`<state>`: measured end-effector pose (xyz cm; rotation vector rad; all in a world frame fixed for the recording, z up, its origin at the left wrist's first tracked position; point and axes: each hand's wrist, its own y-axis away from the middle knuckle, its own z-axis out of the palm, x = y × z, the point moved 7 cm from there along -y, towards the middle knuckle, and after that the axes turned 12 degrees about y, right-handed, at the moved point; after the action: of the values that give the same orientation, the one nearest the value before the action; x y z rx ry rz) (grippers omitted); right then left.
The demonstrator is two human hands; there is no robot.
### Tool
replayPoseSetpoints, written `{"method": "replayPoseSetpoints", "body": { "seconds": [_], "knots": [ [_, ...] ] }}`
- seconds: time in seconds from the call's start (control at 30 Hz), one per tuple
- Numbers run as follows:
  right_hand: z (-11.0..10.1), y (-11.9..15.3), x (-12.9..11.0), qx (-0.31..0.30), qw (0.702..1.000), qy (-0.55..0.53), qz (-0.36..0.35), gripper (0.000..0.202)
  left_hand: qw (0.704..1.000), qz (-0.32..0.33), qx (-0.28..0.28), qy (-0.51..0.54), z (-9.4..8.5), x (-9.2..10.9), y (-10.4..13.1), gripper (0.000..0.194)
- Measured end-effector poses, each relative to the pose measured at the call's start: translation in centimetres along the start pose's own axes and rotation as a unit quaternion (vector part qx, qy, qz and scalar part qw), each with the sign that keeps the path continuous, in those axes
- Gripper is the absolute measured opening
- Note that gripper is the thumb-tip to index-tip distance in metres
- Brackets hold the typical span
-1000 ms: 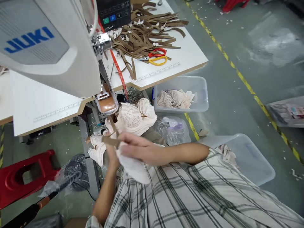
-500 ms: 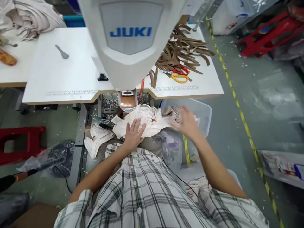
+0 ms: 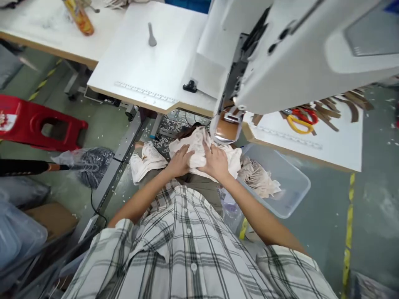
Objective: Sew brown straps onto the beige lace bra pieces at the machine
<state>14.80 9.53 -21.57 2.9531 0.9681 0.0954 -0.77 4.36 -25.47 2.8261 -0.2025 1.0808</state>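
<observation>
A white bra (image 3: 198, 141) lies bunched over my lap, just below the rounded, brown-topped sewing arm (image 3: 227, 129) of the machine. My left hand (image 3: 180, 161) grips its left part, fingers curled over the cloth. On the right part, my right hand (image 3: 216, 162) holds the fabric, with the index finger pointing up along it and the thumb to the left. More white cloth spreads under and beyond both hands. To the left of my left hand rests a folded pile of white bras (image 3: 147, 162) with a small brown bow on top.
The white sewing machine head (image 3: 299, 70) looms overhead at right. Red-and-yellow scissors (image 3: 301, 120) and brown strips (image 3: 327, 109) lie on the right tabletop. A clear plastic bin (image 3: 289, 182) holds beige pieces (image 3: 258, 176). A red stool (image 3: 40, 124) stands left.
My right hand has come left from above the bin onto the bra. The bra, spread flat with its bow showing before, is now gathered between both hands. My view has turned left.
</observation>
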Motion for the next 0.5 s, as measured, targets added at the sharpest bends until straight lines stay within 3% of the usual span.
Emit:
{"method": "replayPoseSetpoints", "body": {
  "seconds": [0.07,0.17,0.23,0.3,0.4,0.5],
  "knots": [
    [0.1,0.7,0.4,0.003,1.0,-0.005,0.016,0.108,0.998,-0.063,0.016,0.0,-3.5,-2.1,1.6,0.057],
    [0.6,2.4,1.4,0.004,1.0,-0.013,0.027,0.109,0.971,-0.227,0.068,-0.028,-9.5,-7.4,6.4,0.047],
    [1.0,3.2,2.3,-0.012,0.999,-0.031,0.022,0.115,0.944,-0.32,0.068,-0.042,-12.1,-10.6,9.9,0.042],
    [1.2,3.6,3.3,-0.041,0.997,-0.063,0.006,0.12,0.921,-0.383,0.055,-0.049,-13.3,-12.6,12.5,0.036],
    [-0.7,3.6,4.4,-0.025,0.991,-0.135,0.01,0.113,0.901,-0.426,0.056,-0.062,-13.8,-12.2,14.4,0.041],
    [-5.1,3.7,3.5,0.086,0.974,-0.204,0.047,0.095,0.908,-0.409,0.066,-0.066,-13.3,-7.8,14.5,0.049]
  ]
}}
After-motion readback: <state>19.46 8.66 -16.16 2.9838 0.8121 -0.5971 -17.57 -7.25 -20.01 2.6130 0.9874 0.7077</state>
